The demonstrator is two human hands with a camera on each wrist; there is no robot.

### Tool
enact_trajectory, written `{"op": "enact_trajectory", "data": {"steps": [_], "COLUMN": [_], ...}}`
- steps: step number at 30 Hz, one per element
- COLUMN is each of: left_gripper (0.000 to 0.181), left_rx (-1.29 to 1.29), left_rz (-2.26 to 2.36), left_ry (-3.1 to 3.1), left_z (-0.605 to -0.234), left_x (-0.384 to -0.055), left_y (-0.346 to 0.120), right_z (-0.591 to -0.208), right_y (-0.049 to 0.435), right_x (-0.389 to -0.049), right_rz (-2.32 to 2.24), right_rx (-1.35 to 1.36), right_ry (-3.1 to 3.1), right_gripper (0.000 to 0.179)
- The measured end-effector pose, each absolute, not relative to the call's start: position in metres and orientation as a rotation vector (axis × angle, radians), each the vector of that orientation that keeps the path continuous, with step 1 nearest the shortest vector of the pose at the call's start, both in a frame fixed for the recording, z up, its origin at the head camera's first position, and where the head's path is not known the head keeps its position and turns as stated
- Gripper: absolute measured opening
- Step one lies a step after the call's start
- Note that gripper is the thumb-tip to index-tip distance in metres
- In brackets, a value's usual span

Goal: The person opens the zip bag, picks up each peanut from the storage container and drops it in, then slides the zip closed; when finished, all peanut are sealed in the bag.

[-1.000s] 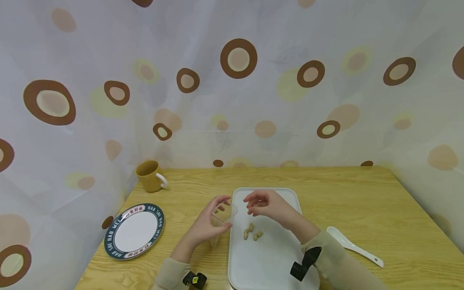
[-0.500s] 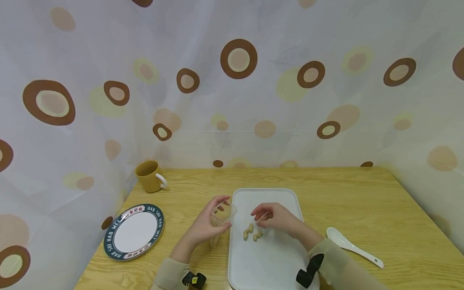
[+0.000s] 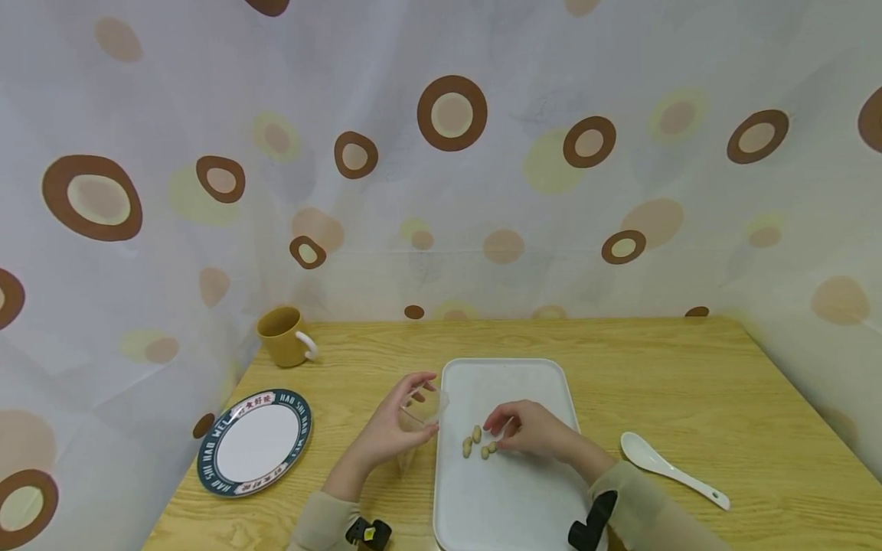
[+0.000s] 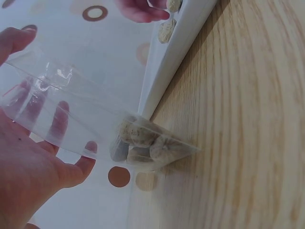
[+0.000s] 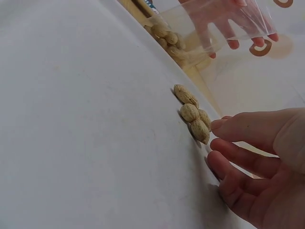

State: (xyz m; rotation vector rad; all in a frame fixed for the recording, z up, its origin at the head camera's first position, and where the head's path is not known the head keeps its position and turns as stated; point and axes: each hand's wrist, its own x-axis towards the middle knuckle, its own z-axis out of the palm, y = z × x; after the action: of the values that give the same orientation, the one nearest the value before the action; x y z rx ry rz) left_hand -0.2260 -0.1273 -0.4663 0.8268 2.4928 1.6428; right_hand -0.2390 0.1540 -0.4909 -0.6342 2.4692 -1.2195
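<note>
My left hand (image 3: 389,425) holds a clear plastic bag (image 4: 95,107) by its mouth, thumb and fingers spread around it. Several peanuts (image 4: 143,138) sit in the bag's pointed bottom, beside the tray's left edge. On the white tray (image 3: 510,505) lies a small group of peanuts (image 3: 476,435). Just to their right my right hand (image 3: 534,430) reaches down low over the tray. Its thumb and fingertips are right at the nearest peanut (image 5: 199,131), with a gap between thumb and index finger in the right wrist view.
A plate with a dark patterned rim (image 3: 207,459) lies at the left, and a yellow mug (image 3: 284,337) stands behind it. Right of the tray is a white spoon (image 3: 671,468). A patterned curtain (image 3: 503,168) hangs behind the wooden table (image 3: 654,367).
My right hand has come down and toward me, from above the tray's far part to the peanuts. The left hand and the bag have stayed nearly still.
</note>
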Motion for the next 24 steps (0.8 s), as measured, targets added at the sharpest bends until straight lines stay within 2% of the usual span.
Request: {"op": "enact_trajectory", "data": {"steps": [24], "left_gripper": [0.07], "left_rx": [0.824], "left_rz": [1.633], "left_ry": [2.497], "left_z": [-0.466], "left_x": [-0.2251], "left_y": [-0.1279], "right_z": [-0.4919], "right_y": [0.1475], "right_x": [-0.2325], "right_rz": [-1.125], "right_rx": [-0.76], "right_ry": [2.533], "right_gripper": [0.013]}}
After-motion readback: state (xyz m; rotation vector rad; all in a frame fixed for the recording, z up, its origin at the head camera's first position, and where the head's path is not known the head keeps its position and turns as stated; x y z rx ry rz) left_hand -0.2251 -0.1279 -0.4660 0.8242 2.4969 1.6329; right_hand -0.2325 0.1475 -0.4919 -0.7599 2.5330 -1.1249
